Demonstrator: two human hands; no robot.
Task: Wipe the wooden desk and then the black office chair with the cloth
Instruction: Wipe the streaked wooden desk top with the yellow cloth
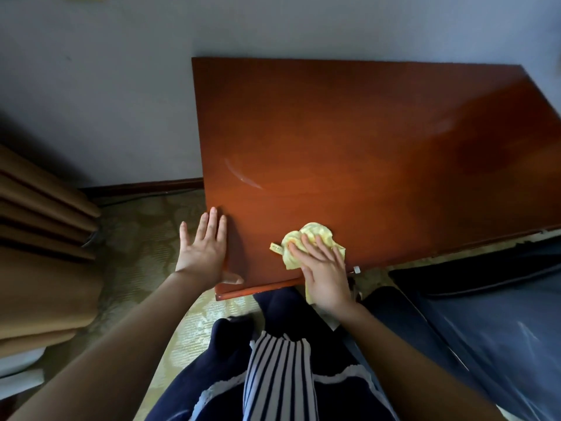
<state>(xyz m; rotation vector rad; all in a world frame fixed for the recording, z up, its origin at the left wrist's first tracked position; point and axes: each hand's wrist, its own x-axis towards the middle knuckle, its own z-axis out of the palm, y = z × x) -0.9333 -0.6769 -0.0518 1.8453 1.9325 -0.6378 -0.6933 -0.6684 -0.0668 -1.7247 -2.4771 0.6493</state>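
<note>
Closest in, the right grip [326, 268] lies flat, fingers spread and fairly straight, pressing down on the crumpled pale-yellow cloth [315, 233]. It isn't clenched round it, just palming it. The cloth sits on the near edge of the polished reddish-brown wooden counter [364, 141], and a tail of it droops over that edge under the wrist.

Off to the left, well apart from the cloth, the left grip [202, 253] is open too. Its palm is down on the counter's left edge near the front corner and it holds nothing; bracing, I'd say.

Here's what matters. The cloth is at the front and left of middle, so nearly all the wood lies away from the right grip, beyond it and off to its right. The counter's long axis runs left to right, slanting in this view. I'd expect sweeps out along that line, with the right grip doing the work since it is already on the cloth.

Further up the wood there's a pale curved streak [243, 177], beyond the left grip. To the right, below the counter's front edge, sits a dark padded shape [485, 314]. I can't tell whether that's the black chair.
</note>
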